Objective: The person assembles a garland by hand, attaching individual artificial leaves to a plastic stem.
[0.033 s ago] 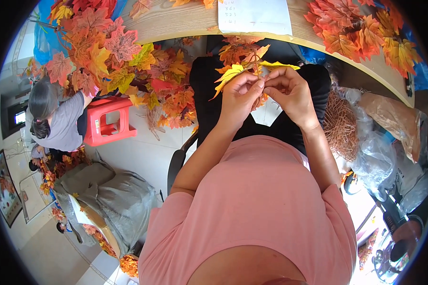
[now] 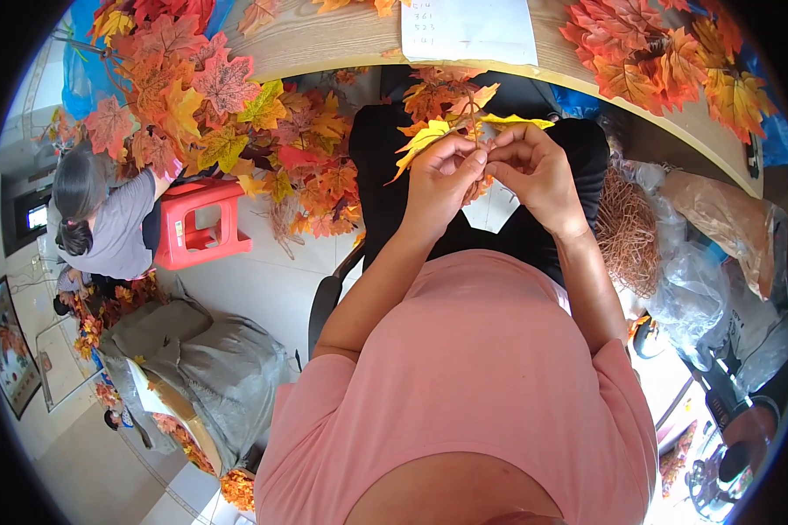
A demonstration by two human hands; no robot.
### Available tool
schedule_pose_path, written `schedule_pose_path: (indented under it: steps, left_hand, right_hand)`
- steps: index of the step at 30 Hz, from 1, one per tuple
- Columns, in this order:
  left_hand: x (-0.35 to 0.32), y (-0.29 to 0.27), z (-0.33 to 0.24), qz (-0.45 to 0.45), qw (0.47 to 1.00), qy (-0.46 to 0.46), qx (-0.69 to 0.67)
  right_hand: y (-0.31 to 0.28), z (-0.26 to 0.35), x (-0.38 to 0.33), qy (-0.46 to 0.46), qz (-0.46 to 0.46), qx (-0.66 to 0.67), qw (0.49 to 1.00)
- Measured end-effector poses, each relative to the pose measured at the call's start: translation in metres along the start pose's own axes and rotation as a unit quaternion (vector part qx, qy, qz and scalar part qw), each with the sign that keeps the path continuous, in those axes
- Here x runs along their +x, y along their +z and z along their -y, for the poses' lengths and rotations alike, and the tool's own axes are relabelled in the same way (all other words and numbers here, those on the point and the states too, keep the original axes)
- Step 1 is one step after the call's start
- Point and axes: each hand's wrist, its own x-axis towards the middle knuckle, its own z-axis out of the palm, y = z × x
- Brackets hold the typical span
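Observation:
Over my lap I hold a garland of artificial maple leaves (image 2: 434, 98), orange and yellow, with both hands close together. My left hand (image 2: 444, 173) is closed, thumb against forefinger, around its brown stem; a yellow leaf (image 2: 423, 143) sticks out beside the knuckles. Fingers and thumb of my right hand (image 2: 534, 175) pinch at the same stem just to the right. Another yellow leaf (image 2: 517, 120) spreads above that hand. The exact spot between my fingertips is too small to make out.
A wooden table (image 2: 350, 39) curves ahead, bearing a paper sheet (image 2: 469, 31) and leaf bunches (image 2: 665, 66). Left are hanging leaf garlands (image 2: 315, 175), a red stool (image 2: 203, 223) and a seated person (image 2: 109, 214). Right lie brown stems (image 2: 626, 232) and plastic bags (image 2: 687, 289).

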Motion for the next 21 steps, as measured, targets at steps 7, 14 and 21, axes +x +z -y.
schedule_pose_path:
  steps: [7, 14, 21]
  left_hand:
    - [-0.006, 0.0, -0.007, 0.011, 0.999, -0.03, 0.03]
    - [-0.011, 0.004, 0.009, 0.0, 0.991, 0.091, 0.094]
    - [-0.006, -0.022, 0.02, -0.036, 0.939, 0.153, 0.307]
  right_hand:
    - [-0.005, -0.005, 0.004, 0.083, 0.035, 0.128, 0.988]
    - [-0.002, -0.004, 0.019, -0.03, -0.065, -0.005, 0.997]
    - [0.009, -0.003, 0.022, -0.081, -0.139, -0.144, 0.977]
